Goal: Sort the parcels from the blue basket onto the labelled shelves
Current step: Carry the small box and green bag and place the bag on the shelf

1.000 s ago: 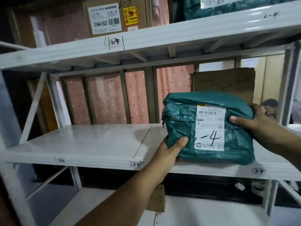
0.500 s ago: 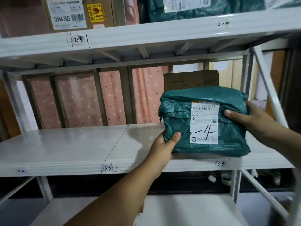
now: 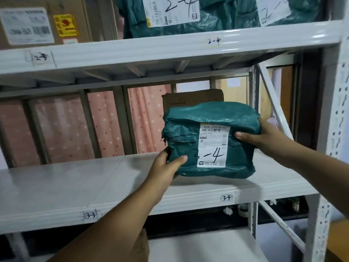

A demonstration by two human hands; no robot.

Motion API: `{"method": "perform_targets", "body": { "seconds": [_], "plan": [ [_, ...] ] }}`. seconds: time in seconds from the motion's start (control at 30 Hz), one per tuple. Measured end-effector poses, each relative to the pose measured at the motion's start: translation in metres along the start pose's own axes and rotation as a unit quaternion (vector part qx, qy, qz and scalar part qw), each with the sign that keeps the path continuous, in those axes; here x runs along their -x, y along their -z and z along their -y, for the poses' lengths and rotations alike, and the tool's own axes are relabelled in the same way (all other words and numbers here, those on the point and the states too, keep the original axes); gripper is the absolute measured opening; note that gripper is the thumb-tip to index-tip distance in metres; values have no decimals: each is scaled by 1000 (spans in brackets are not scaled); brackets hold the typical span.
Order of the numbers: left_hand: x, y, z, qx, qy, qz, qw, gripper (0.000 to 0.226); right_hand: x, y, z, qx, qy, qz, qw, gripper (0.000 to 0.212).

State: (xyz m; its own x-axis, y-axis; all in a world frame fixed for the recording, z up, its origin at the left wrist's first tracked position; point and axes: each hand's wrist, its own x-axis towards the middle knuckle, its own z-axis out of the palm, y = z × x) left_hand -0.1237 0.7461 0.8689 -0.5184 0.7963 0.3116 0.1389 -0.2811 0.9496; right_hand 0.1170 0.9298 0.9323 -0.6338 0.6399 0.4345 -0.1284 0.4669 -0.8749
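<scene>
A green plastic parcel [image 3: 190, 148] with a white label hand-marked "3-4" stands upright on the white middle shelf [image 3: 75, 186], above the shelf tag 3-4 [image 3: 226, 197]. My left hand [image 3: 166, 167] grips its lower left corner, thumb on the front. My right hand [image 3: 258, 138] holds its right side, thumb pressed on the front beside the label. A brown cardboard box [image 3: 192, 98] stands right behind the parcel. The blue basket is out of view.
The shelf tag 3-3 [image 3: 91, 215] marks the bare section to the left. The upper shelf carries a cardboard box [image 3: 43, 21] over tag 2-3 [image 3: 40, 58] and green parcels [image 3: 217, 17] over tag 2-4 [image 3: 214, 41]. A white upright post [image 3: 328, 148] bounds the right side.
The view has shifted right and closer. The parcel has moved right along the shelf and back toward the box, and both hands keep their hold on it.
</scene>
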Motion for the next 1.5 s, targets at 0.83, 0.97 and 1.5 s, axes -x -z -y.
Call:
{"method": "perform_targets", "body": {
  "seconds": [0.83,0.97,1.5],
  "plan": [
    [-111,-53,-27,79,84,-200,973,57,-84,3,-57,13,37,-56,998,46],
    [-138,-48,1,110,104,-264,953,41,-96,-4,-79,18,19,-40,999,50],
    [-151,-40,54,43,99,-246,963,49,-108,-13,-135,61,-19,-7,998,73]
  ]
}}
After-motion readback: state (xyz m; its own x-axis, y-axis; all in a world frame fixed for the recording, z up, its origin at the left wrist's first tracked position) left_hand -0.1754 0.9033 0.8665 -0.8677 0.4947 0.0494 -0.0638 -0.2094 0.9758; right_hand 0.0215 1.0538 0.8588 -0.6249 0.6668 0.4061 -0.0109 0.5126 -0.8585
